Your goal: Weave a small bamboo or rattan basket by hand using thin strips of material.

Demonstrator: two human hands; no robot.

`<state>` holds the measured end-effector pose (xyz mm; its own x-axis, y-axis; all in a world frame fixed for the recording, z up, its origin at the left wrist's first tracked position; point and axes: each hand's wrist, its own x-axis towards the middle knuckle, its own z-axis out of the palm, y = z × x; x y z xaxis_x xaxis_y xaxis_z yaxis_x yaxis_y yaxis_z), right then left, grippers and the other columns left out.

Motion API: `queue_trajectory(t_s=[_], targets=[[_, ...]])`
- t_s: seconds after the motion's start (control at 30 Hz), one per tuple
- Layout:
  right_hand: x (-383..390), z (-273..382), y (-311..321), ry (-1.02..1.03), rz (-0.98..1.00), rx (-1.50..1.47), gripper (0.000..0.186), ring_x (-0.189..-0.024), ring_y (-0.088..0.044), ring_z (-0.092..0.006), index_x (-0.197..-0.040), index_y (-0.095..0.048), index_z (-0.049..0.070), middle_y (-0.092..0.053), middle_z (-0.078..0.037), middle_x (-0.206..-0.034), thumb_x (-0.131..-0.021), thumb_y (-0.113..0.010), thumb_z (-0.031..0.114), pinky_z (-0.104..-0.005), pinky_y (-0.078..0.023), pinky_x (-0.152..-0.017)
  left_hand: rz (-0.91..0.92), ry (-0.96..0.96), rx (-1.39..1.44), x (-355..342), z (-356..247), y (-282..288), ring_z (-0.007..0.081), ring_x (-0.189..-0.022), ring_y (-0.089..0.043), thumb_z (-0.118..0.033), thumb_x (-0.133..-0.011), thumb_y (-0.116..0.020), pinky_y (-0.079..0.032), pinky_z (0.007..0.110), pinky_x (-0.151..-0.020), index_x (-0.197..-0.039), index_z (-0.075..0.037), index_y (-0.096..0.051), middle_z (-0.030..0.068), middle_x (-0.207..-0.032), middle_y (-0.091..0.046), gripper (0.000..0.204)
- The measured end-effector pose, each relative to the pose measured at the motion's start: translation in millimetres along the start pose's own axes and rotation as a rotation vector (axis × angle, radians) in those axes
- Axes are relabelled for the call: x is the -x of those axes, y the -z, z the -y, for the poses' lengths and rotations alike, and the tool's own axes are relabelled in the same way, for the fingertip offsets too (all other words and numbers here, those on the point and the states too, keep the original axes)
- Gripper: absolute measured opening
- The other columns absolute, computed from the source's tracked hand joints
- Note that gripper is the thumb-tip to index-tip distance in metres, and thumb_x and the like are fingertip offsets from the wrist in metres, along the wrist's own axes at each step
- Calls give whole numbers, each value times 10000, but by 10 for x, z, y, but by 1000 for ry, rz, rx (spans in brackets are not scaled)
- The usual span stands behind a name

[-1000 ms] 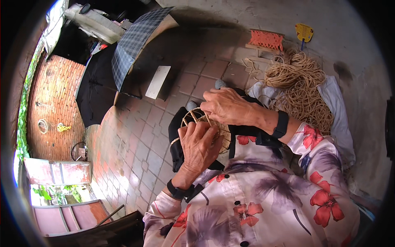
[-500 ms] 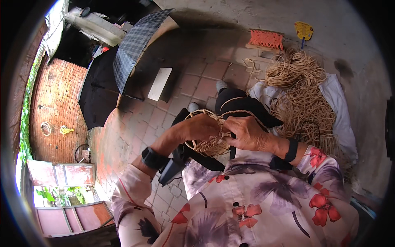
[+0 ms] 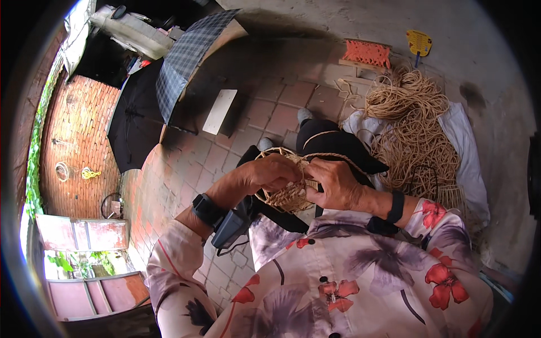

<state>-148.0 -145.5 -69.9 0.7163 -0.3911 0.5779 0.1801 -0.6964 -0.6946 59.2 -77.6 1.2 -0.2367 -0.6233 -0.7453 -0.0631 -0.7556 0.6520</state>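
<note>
A small round woven basket (image 3: 287, 201) of tan cord rests on my lap, its open rim loops showing past my hands. My left hand (image 3: 277, 172) reaches over the basket with fingers curled and pinched at its right side. Right beside it, my right hand (image 3: 333, 181) is closed, thumb and fingers pressed on the basket's edge where the cord is worked. The fingertips of both hands nearly meet, and what lies between them is partly hidden. A strand of tan cord (image 3: 344, 156) runs from the basket across my dark-clothed right leg.
A big heap of tan cord (image 3: 408, 143) lies on a white sack (image 3: 470, 163) to my right. Beyond it are a low stool with an orange woven seat (image 3: 366, 53) and a yellow fan (image 3: 418, 42). Ahead left stand a small pale bench (image 3: 220, 111) and open umbrellas (image 3: 189, 62).
My left forearm and elbow have shifted slightly left, and the left fingers have turned a little over the basket. Both hands stay at the basket's edge.
</note>
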Motion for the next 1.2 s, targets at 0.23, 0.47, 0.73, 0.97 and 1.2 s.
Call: queue_trajectory(t_s=[0.23, 0.47, 0.73, 0.97, 1.2], targets=[[39, -43, -42, 55, 4, 248, 139, -645, -611, -301, -780, -575, 27, -561, -120, -723, -656, -628, 63, -395, -511, -577, -59, -89, -136, -60, 1, -65, 67, -561, -503, -46, -878, -564, -368, 202, -455, -986, 27, -647, -20, -668, -538, 154], [50, -58, 0, 11, -92, 152, 131, -615, -599, -293, -769, -580, 32, -554, -103, -691, -645, -619, 23, -382, -496, -555, -469, -329, -1003, 18, 51, -400, 248, -782, -656, -166, -772, -693, -523, 352, -659, -951, -65, -656, 66, -942, -646, 208], [71, -42, 54, -385, 136, -292, 127, -685, -524, -148, -804, -533, -3, -505, -53, -759, -700, -607, -9, -303, -428, -630, -877, -725, -1067, 93, 313, -733, 265, -750, -641, -193, -706, -744, -515, 376, -675, -896, -79, -627, 72, -792, -590, 250], [48, -143, 129, -657, 119, -708, 100, -673, -504, -31, -836, -527, 49, -525, 40, -751, -789, -572, -27, -208, -414, -592, -878, -739, -1022, 65, 309, -747, 276, -747, -618, -163, -688, -752, -507, 380, -672, -861, -68, -635, 72, -791, -579, 230], [196, -151, 349, -629, 276, -870, 154, -610, -467, -8, -948, -515, 43, -527, 36, -736, -835, -615, 16, -193, -381, -538, -972, -864, -1143, -62, 285, -836, 246, -806, -570, -103, -649, -711, -435, 389, -705, -860, -114, -663, 44, -831, -562, 217]])
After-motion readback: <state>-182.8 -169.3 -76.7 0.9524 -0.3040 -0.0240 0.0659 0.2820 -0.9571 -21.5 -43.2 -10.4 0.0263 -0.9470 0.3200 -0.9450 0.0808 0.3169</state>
